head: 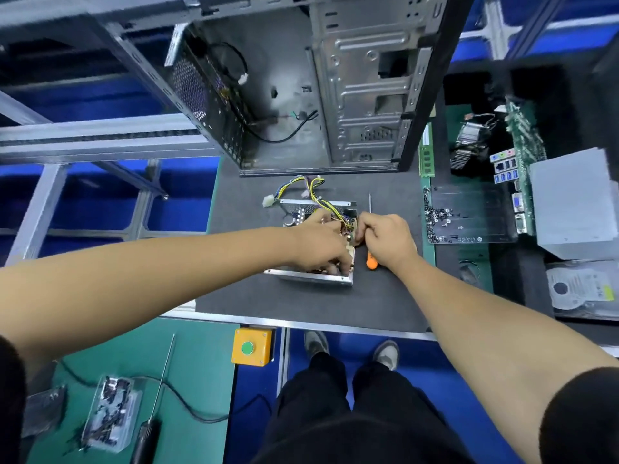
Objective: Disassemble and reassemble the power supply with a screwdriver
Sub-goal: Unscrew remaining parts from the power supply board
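The power supply (311, 277) lies open on the grey mat, its metal casing without a lid and its yellow and black cable bundle (313, 187) trailing toward the computer case. My left hand (321, 244) reaches into the casing from the left, fingers curled down round the circuit board (350, 241) inside. My right hand (385, 237) is at the casing's right side, fingers curled and pinching the board's right edge. An orange-handled screwdriver (371, 261) lies on the mat under my right hand; its shaft pokes out beyond the knuckles.
An empty computer case (351, 95) stands behind the power supply. To the right are a black tray of screws (469, 212), a motherboard (522, 169), a grey box (572, 202) and a hard drive (582, 289). A long screwdriver (157, 396) and bagged parts lie on the green surface near left.
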